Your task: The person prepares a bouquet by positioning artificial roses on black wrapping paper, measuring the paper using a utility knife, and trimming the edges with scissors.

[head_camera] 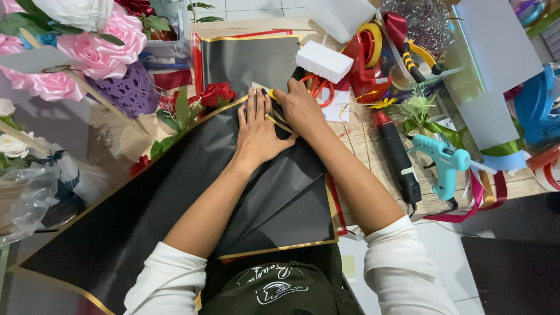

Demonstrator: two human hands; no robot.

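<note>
the left hand point(256, 131) is lying flat, fingers spread, pressing the black gold-edged wrapping sheet point(175, 192) onto the wooden table point(373, 146), while the right hand point(300, 108), just beside it, is pinching the sheet's folded edge, whose crease is running diagonally away toward the red rose point(217, 93).

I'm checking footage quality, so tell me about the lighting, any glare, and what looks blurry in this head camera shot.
Head view: light is even and soft, with faint shadows under the left hand and right hand; the black wrapping sheet shows a dull sheen, no harsh glare; the pink roses and the frame edges look stretched by the wide lens; the centre is sharp.
</note>
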